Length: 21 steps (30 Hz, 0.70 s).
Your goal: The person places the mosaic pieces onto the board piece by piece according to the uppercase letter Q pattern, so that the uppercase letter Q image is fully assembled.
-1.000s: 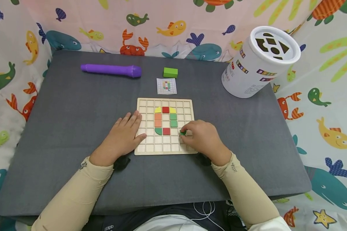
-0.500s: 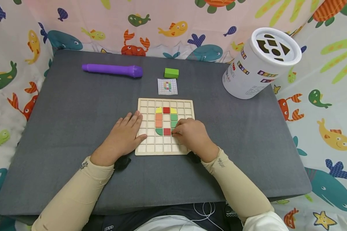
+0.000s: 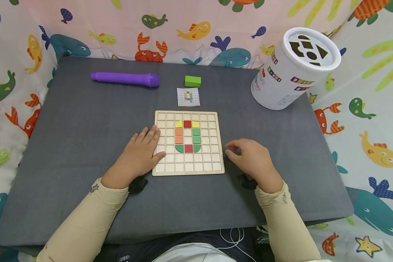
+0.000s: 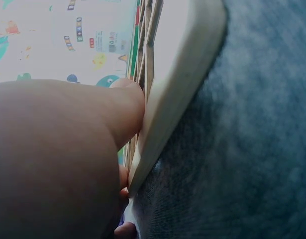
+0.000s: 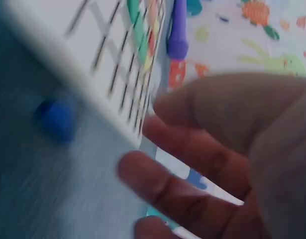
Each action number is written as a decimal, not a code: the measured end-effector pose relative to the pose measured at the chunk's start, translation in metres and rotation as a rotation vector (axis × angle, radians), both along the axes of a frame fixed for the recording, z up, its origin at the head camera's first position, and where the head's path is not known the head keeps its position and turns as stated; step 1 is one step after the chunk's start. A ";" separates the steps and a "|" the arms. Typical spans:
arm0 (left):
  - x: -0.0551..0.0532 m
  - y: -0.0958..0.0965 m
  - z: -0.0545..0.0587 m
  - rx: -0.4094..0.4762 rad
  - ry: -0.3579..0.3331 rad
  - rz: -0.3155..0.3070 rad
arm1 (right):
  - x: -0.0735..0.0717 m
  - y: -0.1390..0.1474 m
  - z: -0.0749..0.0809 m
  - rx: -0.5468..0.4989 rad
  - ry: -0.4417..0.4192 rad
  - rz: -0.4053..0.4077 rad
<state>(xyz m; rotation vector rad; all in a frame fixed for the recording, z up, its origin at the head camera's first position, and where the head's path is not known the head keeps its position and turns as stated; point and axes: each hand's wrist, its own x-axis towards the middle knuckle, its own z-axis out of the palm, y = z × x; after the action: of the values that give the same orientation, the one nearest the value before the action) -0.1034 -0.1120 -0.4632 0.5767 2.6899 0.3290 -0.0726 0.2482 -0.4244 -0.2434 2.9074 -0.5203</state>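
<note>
A wooden grid board [image 3: 213, 160] lies on the table, bearing a ring of yellow, red, orange and green tiles [image 3: 196, 139]. My left hand [image 3: 139, 154] rests with spread fingers across the board's left edge, its thumb on the grid. Just off the board's right side hovers my right hand [image 3: 253, 160], fingers loosely bent and holding nothing. Close to it, a small blue piece [image 5: 55, 119] sits on the table in the right wrist view, apart from the fingers; the hand mostly hides it in the head view. A green rounded tile [image 3: 197, 148] fills the ring's lower right corner.
Behind the board lie a small pattern card [image 3: 188, 97] and a green block [image 3: 192, 81]. A purple marker-like stick [image 3: 124, 79] is at the back left. A white tub [image 3: 281, 80] with shaped holes in its lid stands at the back right.
My right hand brought the green rounded tile to the ring's lower right corner and let go of it. It then moved right, off the board. The left hand stayed still.
</note>
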 end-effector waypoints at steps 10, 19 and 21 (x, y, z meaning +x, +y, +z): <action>-0.001 -0.002 -0.001 0.002 -0.001 -0.001 | 0.019 0.007 -0.026 0.024 0.086 -0.054; 0.000 -0.003 -0.002 0.006 -0.004 -0.006 | 0.012 -0.008 -0.024 0.027 0.084 -0.077; 0.000 -0.003 -0.002 0.001 0.002 -0.010 | 0.013 -0.010 -0.022 0.048 0.075 -0.110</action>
<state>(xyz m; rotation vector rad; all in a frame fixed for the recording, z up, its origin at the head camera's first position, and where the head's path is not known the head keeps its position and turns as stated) -0.1038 -0.1146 -0.4649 0.5913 2.6875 0.3273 -0.0594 0.2381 -0.4467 -0.0987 3.0155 -0.4672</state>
